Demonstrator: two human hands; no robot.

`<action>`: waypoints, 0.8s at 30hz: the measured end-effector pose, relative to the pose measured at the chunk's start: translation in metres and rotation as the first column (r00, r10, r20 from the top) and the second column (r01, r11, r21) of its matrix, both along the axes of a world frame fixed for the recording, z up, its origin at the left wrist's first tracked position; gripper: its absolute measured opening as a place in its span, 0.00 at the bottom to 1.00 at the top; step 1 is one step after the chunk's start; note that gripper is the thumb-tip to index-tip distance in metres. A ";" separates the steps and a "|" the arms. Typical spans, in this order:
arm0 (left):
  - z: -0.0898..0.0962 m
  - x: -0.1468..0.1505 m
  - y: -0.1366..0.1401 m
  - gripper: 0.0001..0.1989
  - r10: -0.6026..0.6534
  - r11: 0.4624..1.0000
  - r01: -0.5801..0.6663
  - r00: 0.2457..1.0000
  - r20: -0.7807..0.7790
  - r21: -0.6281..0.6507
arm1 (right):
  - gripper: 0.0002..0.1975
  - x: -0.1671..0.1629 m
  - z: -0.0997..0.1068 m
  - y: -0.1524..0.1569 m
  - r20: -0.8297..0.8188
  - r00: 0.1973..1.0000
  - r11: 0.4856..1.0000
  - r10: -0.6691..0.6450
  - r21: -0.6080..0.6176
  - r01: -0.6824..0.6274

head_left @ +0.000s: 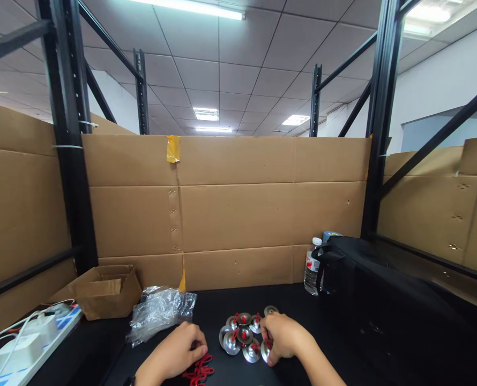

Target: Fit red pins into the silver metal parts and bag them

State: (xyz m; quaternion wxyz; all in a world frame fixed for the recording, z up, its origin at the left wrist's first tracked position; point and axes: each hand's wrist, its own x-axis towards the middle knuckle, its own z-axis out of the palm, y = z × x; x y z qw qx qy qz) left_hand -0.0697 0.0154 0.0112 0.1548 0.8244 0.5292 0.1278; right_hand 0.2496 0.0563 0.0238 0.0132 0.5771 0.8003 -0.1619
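A cluster of several small silver finger cymbals with red cords lies on the black table. My right hand reaches down at the cluster's right side, its fingers and thumb closed around the edge of one cymbal, which they partly cover. Another cymbal shows just behind this hand. To the left of the cluster, my left hand is curled, with thumb and forefinger close together. Right by its fingertips is a loose heap of red cords; what its fingers hold, if anything, is hidden.
Crumpled clear plastic and an open cardboard box sit behind my left hand. A power strip with plugs lies far left. A water bottle and a large black bag occupy the right. Cardboard walls enclose the table.
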 end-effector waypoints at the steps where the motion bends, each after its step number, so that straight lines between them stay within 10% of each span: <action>1: 0.001 0.001 -0.001 0.12 -0.003 1.000 0.003 1.000 0.000 -0.001 | 0.22 0.000 0.000 0.000 0.000 1.000 1.000 -0.008 0.001 0.008; 8: 0.002 0.004 -0.001 0.12 -0.015 1.000 0.015 1.000 0.018 -0.007 | 0.25 0.001 0.005 -0.005 -0.016 0.998 0.998 0.062 0.012 -0.062; 13: 0.004 0.011 -0.001 0.12 -0.046 0.997 0.039 0.992 0.120 0.063 | 0.16 0.007 0.018 -0.006 -0.330 0.923 0.979 0.198 0.022 -0.202; 18: 0.013 0.039 -0.009 0.15 -0.151 0.982 0.092 0.905 0.397 0.164 | 0.24 -0.017 0.019 -0.012 -0.879 0.476 0.954 0.031 -0.117 -0.277; 24: 0.011 0.065 -0.014 0.17 -0.160 0.968 0.018 0.814 0.558 0.252 | 0.29 -0.059 0.002 -0.022 -0.982 0.159 0.972 -0.098 -0.129 -0.196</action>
